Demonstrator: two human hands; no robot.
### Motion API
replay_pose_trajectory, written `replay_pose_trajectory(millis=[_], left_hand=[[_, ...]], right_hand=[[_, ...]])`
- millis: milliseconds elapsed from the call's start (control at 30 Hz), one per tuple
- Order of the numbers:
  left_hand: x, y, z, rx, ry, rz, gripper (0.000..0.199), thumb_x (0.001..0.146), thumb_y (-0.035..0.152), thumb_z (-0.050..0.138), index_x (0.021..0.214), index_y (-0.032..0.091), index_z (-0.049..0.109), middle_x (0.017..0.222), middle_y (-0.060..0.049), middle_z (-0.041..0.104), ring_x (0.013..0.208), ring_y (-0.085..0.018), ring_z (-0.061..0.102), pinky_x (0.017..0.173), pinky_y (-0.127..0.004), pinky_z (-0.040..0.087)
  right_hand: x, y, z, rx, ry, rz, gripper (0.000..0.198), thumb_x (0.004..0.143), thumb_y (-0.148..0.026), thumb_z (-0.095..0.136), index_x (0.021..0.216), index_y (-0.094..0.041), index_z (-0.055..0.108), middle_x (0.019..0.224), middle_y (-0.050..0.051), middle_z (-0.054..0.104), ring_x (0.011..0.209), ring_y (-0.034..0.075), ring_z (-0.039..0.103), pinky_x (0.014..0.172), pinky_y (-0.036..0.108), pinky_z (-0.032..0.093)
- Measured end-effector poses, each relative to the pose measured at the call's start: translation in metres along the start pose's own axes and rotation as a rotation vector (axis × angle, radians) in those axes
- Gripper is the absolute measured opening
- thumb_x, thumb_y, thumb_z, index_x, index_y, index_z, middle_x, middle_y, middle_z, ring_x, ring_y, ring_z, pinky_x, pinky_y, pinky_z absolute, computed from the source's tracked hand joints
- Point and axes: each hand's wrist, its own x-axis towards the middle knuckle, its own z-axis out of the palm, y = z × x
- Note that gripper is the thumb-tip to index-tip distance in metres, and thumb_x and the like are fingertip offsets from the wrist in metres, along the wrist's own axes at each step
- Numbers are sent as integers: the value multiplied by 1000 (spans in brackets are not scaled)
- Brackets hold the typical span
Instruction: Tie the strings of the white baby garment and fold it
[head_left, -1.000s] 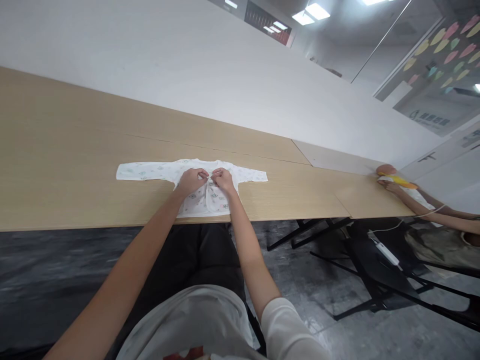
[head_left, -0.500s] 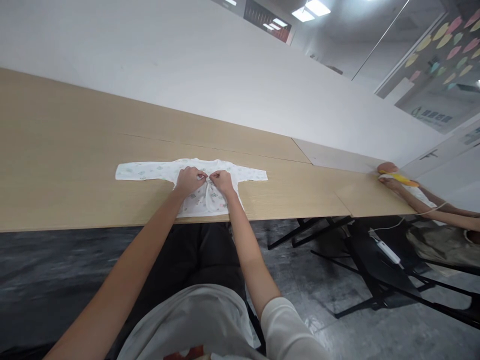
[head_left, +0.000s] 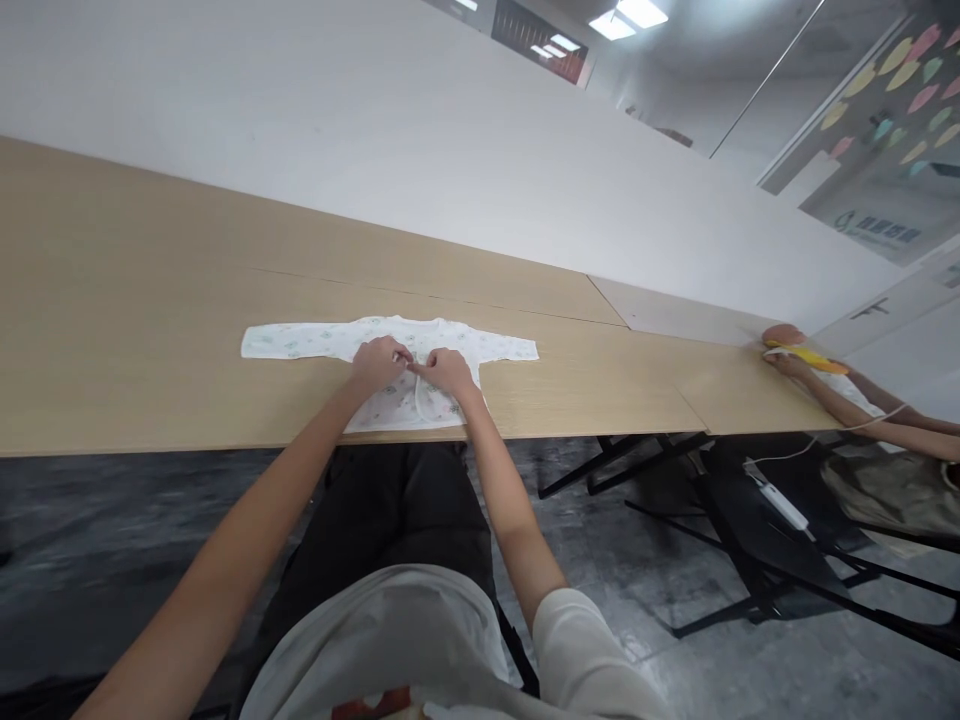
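Observation:
A small white long-sleeved baby shirt [head_left: 396, 408] with a faint coloured print lies flat at the table's near edge, its sleeves stretched out to both sides. My left hand [head_left: 378, 365] rests on its chest, thumb and fingers pinching the cloth near the front opening. Close beside it, my right hand [head_left: 448, 372] is also closed in a pinch on the fabric, and the fingertips of both hands nearly meet. Whatever small fastening may lie between the fingers is too small to make out. Below the hands, a curved front edge of the shirt shows.
The long wooden table [head_left: 150, 290] runs along a white partition [head_left: 337, 130]. At the far right, another person's hands [head_left: 787, 366] touch a yellow and white item [head_left: 821, 362]. Black folding chairs [head_left: 757, 530] stand below, with a white power strip [head_left: 784, 507] on one.
My right hand has shifted slightly down and left, its fingertips closer to my left hand. The pinched cloth has moved a little, and the left-side sleeve end sits slightly further right.

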Motion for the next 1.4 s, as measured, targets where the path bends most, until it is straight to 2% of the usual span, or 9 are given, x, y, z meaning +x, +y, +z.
replay_pose_trajectory(millis=[67,167,233,367,467,600,733,1200,1400], left_hand=[[-4,-1,-2,-32,-54,29,40,70,16,47,85,22,83,98,-8,77,97,-28,68,89,-37,52],[-14,2,0,-115,-58,83,44,68,15,44,85,23,84,97,-6,77,97,-26,68,92,-35,52],[-22,6,4,-175,-24,84,44,71,18,44,90,22,83,100,-7,77,96,-25,68,92,-35,52],[-34,16,12,-225,-8,47,40,80,32,49,100,21,81,101,-8,77,92,-25,68,88,-35,52],[-36,19,14,-221,-18,61,38,84,40,51,98,22,81,102,-9,78,94,-27,68,90,-36,52],[-36,18,13,-233,-21,57,33,82,38,54,92,21,81,100,-9,78,93,-26,68,92,-36,51],[-37,17,11,-263,-14,54,31,77,34,55,91,20,79,96,-8,77,90,-25,68,92,-35,51],[-41,19,5,-337,-40,-16,31,77,34,54,93,21,78,86,-6,77,78,-22,67,78,-32,52],[-41,21,4,-367,-45,-29,34,77,33,53,96,18,77,89,-7,77,79,-22,67,80,-31,53]], right_hand=[[-9,-5,-2,-82,-55,26,37,84,-52,73,69,-18,67,75,7,70,76,21,64,66,27,42],[-16,-7,-2,-122,-67,38,27,84,-40,71,69,-18,67,77,8,71,77,21,64,65,26,39],[-19,-4,-3,-65,-66,26,23,86,-32,68,67,-18,67,73,5,69,74,18,62,63,24,37],[-24,8,-5,116,-60,-15,34,92,-30,59,61,-17,64,59,-2,58,63,12,54,59,22,32],[-26,13,-4,196,-30,3,33,90,-28,60,60,-16,65,57,-3,57,64,11,56,59,21,33],[-25,16,-1,305,23,90,11,82,-18,66,79,-16,76,73,0,71,73,14,65,68,20,44],[-22,19,3,378,39,132,28,76,-8,64,98,-17,78,79,1,75,72,13,68,73,22,51],[-26,18,14,555,44,124,30,82,-10,57,106,-18,73,70,-2,72,61,12,67,66,23,56],[-30,15,13,495,65,51,25,80,-9,60,99,-18,73,82,0,75,70,13,69,76,24,57]])
